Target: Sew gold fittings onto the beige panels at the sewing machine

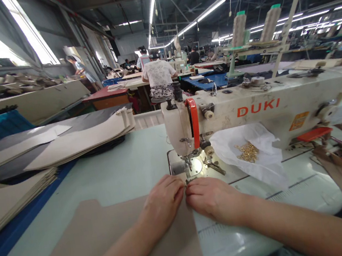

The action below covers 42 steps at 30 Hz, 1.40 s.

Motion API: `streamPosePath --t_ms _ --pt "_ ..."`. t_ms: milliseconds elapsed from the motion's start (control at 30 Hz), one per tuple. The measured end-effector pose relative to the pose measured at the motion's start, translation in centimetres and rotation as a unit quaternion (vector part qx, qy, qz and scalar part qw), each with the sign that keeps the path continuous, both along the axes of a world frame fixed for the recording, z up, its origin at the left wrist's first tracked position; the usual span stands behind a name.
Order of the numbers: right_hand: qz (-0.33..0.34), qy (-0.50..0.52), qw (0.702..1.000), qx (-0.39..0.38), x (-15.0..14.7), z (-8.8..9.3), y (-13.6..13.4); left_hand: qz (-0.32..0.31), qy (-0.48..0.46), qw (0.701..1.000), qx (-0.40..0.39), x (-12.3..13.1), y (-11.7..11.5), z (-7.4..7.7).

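- We note tall windows in the left wall, bright with daylight.
- We record long fluorescent tubes under a dark ceiling.
- We see a red-topped table and a blue-topped table farther down the room.

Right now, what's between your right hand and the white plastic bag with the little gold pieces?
In the head view, a small metal fitting sits on the sewing machine's bed, between your right hand and the white plastic bag.
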State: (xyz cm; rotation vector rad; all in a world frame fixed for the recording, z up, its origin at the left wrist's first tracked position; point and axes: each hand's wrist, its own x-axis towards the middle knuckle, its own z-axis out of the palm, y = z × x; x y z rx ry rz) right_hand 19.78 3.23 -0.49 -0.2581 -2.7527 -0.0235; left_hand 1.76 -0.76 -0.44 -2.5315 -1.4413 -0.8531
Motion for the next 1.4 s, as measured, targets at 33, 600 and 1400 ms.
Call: streamPosePath --t_ms 33,600,1400 --pt "0.001 0.004 1.0 0.001 0.03 -0.1 0.01 0.0 0.003 1.0 0.003 0.01 -0.01 0.0" --pt "0.003 0.005 1.0 -0.013 0.0 -0.68 0.15 0.004 0.031 0.999 0.024 0.04 0.17 -0.12" --pt "-0.065 0.01 0.998 0.01 -0.3 0.22 -0.28 -0.011 -0.019 1.0 -0.018 -0.46 -0.78 0.47"
